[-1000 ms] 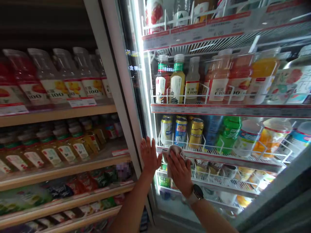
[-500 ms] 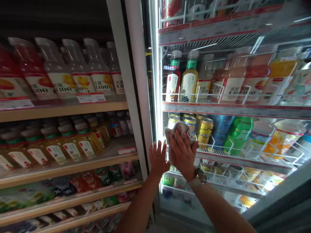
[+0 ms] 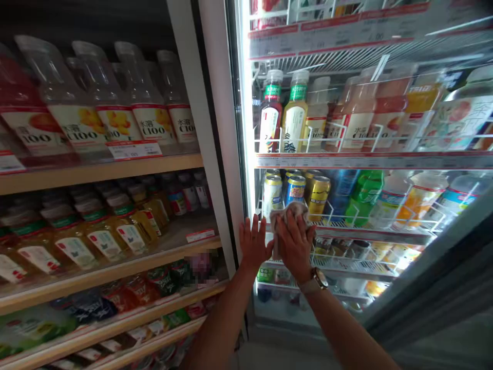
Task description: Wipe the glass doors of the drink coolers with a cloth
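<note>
My right hand [image 3: 295, 247] presses a crumpled grey-white cloth [image 3: 288, 216] against the glass door [image 3: 346, 123] of a lit drinks refrigerator, level with the lower rack of cans. My left hand [image 3: 254, 242] lies flat with spread fingers just beside it, on or next to the door's white frame [image 3: 221, 128], holding nothing. A wristwatch [image 3: 319, 281] sits on my right wrist. The cloth hides part of the rack behind the glass.
Behind the glass stand rows of bottles and cans [image 3: 296, 198] in wire racks with red price rails. To the left, a wooden shelf unit [image 3: 96, 172] holds rows of juice bottles [image 3: 119, 108] and smaller bottles, and it projects toward me.
The cloth and my right hand sit higher on the glass than a second ago, with a slight dip since the middle frame. My left hand stays beside it, and the view has shifted.
</note>
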Motion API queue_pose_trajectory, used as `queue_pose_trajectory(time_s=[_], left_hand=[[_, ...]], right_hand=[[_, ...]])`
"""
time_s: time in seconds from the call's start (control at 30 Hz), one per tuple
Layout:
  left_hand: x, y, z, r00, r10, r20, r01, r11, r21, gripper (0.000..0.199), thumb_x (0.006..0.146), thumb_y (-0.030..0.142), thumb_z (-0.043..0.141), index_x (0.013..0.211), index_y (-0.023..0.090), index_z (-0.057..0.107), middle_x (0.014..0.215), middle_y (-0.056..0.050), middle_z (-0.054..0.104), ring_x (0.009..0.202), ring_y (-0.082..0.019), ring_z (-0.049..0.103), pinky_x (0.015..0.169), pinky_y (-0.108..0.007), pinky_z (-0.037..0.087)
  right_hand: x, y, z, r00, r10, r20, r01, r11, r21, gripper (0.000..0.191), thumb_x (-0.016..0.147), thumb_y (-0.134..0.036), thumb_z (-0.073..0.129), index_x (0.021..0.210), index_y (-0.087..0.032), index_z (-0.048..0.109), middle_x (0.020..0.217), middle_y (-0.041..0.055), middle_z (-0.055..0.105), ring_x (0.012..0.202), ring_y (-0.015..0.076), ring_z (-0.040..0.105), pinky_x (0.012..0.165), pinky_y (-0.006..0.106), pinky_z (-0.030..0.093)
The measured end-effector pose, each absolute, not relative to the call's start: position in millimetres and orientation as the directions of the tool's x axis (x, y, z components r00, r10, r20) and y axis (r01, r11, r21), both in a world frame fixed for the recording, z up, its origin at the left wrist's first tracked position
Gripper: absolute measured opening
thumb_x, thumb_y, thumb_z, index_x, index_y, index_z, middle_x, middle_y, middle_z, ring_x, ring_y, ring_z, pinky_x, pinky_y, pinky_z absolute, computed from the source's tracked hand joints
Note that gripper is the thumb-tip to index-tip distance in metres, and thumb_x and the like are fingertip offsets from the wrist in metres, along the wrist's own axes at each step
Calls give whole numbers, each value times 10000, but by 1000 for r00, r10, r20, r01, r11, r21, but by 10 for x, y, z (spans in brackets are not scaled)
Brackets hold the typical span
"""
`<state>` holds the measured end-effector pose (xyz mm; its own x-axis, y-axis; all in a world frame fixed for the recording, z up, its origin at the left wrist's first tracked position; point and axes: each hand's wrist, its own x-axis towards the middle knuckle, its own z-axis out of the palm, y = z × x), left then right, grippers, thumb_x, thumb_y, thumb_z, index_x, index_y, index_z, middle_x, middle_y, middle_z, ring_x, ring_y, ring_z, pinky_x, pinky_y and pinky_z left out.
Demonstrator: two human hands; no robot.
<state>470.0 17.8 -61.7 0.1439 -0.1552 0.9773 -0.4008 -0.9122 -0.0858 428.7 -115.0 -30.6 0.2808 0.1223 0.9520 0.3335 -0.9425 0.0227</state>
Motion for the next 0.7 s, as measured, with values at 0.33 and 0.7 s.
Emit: queue_pose_trajectory(time_s=[0.33, 0.7], left_hand=[[4714, 178, -613, 121, -159, 980, -447, -890, -89, 667, 1002, 503, 224, 1552, 126, 244, 1543, -157, 399, 1517, -263, 163, 1230, -474, 124], [4762, 175, -703, 172, -147, 974, -388, -919, -70, 647, 975, 421, 398, 1547, 147, 270, 1545, -169, 385, 1495, -295, 233, 1222, -503, 166]], right_hand=[[4164, -1128, -1162, 356, 145, 923, 288, -957, 39, 509, 912, -109, 449, 1395, -234, 551, 1434, 106, 562, 1442, 248, 354, 1197, 475, 193], [4194, -1357, -459, 369, 166, 915, 337, -941, 35, 546, 966, -141, 407, 1500, -254, 414, 1515, 77, 479, 1495, 214, 244, 1226, 473, 37]])
